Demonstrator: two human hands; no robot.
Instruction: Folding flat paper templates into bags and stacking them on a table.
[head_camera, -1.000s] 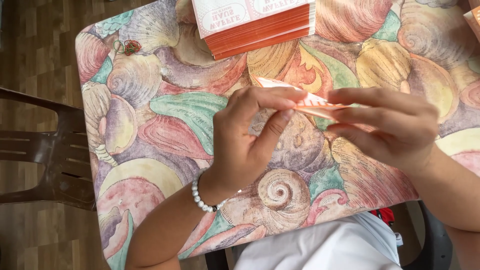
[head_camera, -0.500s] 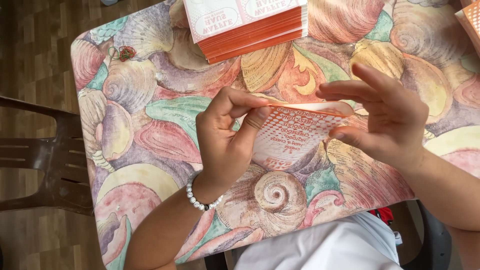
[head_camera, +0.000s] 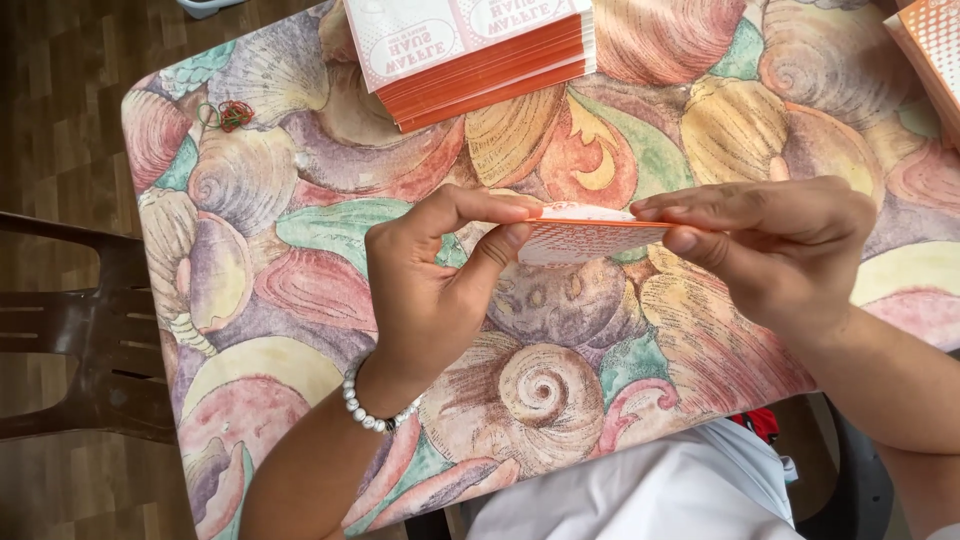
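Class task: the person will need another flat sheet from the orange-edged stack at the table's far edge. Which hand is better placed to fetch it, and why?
Probably the left hand: the stack lies above it, while the right hand sits further off, both pinching the folded orange sheet.

A desk (head_camera: 300, 250) draped in a cloth printed with large seashells in pink, green, yellow and mauve fills most of the view from above. Dark wood-plank flooring (head_camera: 60, 110) runs along the left side, where a dark brown chair (head_camera: 70, 350) stands just beside the desk's edge. Soft, even light falls across the cloth, casting only faint shadows.
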